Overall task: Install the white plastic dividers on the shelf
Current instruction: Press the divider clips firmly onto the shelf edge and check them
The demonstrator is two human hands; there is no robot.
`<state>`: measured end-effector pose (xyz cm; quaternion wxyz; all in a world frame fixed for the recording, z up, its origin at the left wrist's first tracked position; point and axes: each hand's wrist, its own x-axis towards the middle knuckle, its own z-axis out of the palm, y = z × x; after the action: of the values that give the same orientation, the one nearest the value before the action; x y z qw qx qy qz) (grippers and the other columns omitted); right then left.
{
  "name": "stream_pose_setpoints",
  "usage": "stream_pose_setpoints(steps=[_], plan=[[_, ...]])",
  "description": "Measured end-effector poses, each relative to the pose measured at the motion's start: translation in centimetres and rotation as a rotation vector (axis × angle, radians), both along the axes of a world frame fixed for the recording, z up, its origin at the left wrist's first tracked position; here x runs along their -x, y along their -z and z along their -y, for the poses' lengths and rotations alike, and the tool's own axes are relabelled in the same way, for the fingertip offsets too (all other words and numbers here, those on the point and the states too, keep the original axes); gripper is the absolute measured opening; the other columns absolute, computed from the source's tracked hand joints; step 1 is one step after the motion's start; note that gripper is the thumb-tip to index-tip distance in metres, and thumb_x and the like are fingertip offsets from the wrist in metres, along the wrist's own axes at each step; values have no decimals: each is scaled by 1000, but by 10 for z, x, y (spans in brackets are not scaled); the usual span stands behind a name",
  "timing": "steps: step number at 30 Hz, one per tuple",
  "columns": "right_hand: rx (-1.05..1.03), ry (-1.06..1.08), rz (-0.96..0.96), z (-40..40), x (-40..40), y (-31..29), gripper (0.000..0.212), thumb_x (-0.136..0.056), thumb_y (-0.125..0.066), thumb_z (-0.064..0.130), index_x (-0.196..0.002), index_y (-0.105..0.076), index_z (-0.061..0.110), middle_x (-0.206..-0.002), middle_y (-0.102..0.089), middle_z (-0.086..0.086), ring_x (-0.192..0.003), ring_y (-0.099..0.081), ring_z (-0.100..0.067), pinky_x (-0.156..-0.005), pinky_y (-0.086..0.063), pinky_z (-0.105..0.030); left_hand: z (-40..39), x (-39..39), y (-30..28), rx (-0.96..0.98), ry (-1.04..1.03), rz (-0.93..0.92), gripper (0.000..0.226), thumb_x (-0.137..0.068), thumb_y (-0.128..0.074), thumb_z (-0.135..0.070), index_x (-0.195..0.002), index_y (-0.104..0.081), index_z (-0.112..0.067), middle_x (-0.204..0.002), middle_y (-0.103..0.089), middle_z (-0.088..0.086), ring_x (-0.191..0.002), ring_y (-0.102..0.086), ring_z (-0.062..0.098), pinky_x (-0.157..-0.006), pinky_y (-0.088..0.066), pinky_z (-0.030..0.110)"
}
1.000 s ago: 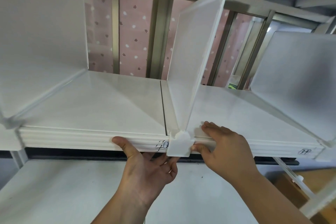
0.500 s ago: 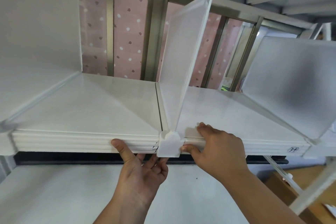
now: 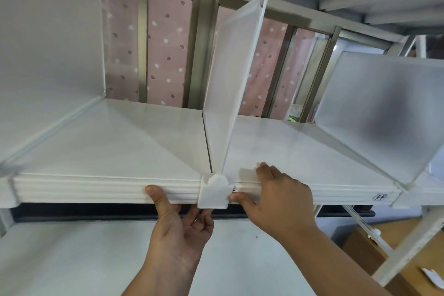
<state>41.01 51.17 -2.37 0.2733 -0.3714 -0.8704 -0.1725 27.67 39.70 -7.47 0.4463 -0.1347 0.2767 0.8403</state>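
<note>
Flanking frosted divider [image 3: 230, 84]: both hands [image 3: 276, 202]

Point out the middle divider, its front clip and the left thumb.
middle divider [image 3: 233, 84], head view, centre of its frosted panel
front clip [image 3: 213, 192], head view, flat front face
left thumb [image 3: 157, 197], head view, its knuckle

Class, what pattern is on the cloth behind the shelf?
The cloth is pink with white and dark spots, seen in the head view.

Divider [image 3: 236, 72]: leaning less than a second ago, nearer upright. Clip [image 3: 213, 191]: lower on shelf [image 3: 96, 190] edge. Left hand [image 3: 179, 228]: fingers curled closer under clip. Right hand [image 3: 278, 199]: little changed.
</note>
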Motion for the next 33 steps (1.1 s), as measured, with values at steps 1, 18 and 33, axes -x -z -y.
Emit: stream_pose_setpoints(steps=[1, 18, 33], plan=[[8, 3, -2, 1, 1, 0, 92, -73, -35, 89, -114, -63, 12, -85, -67, 2, -65, -65, -24, -52, -31, -29, 1, 0, 0, -7, 0, 5, 94, -44, -66, -86, -108, -59, -18, -112, -73, 26, -99, -72, 38, -72, -48, 40], [214, -134, -107, 5, -15, 18, 83, -86, -47, 72, -141, -49, 9, -149, -49, -8, -140, -41, -25, -119, -26, -39, 7, -9, 5, 21, 10, -137, 105, -72, -60, -92, -138, -57, -10, -124, -76, 17, -113, -73, 30, -85, -53, 40], [505, -100, -240, -43, -187, -30, 36, -96, -56, 44, -131, -58, 37, -131, -60, 23, -119, -54, 1, -99, -41, -19, -81, -153, 11, -61, 743, -327, 118, -43, -69, -91, -138, -58, -21, -124, -79, 19, -111, -76, 43, -88, -63, 55]])
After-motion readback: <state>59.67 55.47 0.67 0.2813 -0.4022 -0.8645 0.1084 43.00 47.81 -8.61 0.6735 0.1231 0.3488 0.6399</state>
